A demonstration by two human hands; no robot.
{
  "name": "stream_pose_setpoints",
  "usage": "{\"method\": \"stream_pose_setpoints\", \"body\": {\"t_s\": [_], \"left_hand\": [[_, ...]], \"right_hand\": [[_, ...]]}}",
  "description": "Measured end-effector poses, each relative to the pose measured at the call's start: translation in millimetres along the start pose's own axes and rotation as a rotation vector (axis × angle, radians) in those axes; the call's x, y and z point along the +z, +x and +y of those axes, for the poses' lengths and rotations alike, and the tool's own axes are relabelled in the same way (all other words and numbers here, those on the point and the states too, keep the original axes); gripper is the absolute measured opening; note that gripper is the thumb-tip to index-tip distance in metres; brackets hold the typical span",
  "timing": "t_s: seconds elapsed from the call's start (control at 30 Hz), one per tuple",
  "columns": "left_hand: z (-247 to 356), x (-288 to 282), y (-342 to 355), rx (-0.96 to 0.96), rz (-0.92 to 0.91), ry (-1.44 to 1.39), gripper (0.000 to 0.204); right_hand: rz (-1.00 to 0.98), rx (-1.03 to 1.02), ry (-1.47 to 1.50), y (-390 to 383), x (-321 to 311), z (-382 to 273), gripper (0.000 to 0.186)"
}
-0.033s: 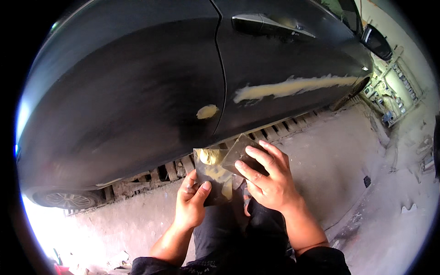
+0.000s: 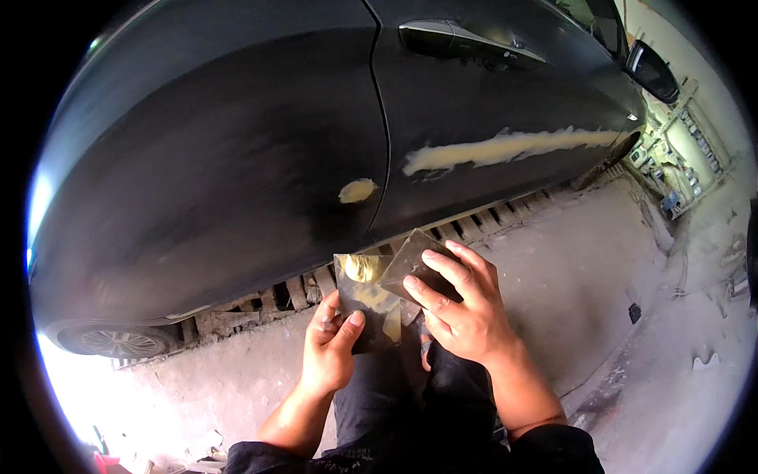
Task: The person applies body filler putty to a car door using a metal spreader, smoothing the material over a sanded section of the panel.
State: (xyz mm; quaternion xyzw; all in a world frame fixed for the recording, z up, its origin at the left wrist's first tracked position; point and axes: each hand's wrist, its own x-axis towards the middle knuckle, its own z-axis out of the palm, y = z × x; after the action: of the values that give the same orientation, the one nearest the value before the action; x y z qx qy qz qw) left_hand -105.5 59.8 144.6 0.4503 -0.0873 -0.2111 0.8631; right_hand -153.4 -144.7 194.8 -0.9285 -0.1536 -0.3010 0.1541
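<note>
My left hand grips the lower left edge of a dark, flat putty board, its thumb on top. A yellow mound of body filler sits near the board's far edge, with thinner smears below it. Between the fingers of my right hand is a dark, flat filler spreader, tilted and overlapping the board's right side. Its underside, and whether it touches the filler, are hidden. Beyond both hands stands a dark car. Its panels carry a long yellow filler strip and a small round filler patch.
The car's door handle and side mirror stick out along its side. A row of bricks or blocks runs beneath the sill. Shelving with small containers stands at the far right. Assorted items lie at the lower left.
</note>
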Motion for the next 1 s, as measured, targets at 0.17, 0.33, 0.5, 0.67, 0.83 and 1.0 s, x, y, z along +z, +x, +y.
{"method": "stream_pose_setpoints", "body": {"t_s": [0.17, 0.33, 0.5, 0.67, 0.83, 1.0], "left_hand": [[-4, 18, 4, 0.017, 0.032, 0.076, 0.035], [-27, -6, 18, 0.535, 0.008, 0.675, 0.042], [28, 7, 61, 0.621, 0.124, 0.423, 0.033], [60, -23, 83, 0.607, 0.178, 0.311, 0.025], [82, -49, 113, 0.697, 0.182, 0.369, 0.018], [73, -65, 127, 0.799, 0.236, 0.286, 0.015]], "right_hand": [[-0.067, -0.006, -0.032, -10, 8, 12, 0.048], [-0.145, 0.077, 0.088, -22, 10, 37, 0.044], [0.069, 0.349, 0.325, -49, 10, 86, 0.044], [0.133, 0.452, 0.338, -50, 23, 119, 0.053], [0.100, 0.423, 0.168, -25, 31, 123, 0.059], [0.144, 0.341, -0.066, 15, 45, 127, 0.063]]}}
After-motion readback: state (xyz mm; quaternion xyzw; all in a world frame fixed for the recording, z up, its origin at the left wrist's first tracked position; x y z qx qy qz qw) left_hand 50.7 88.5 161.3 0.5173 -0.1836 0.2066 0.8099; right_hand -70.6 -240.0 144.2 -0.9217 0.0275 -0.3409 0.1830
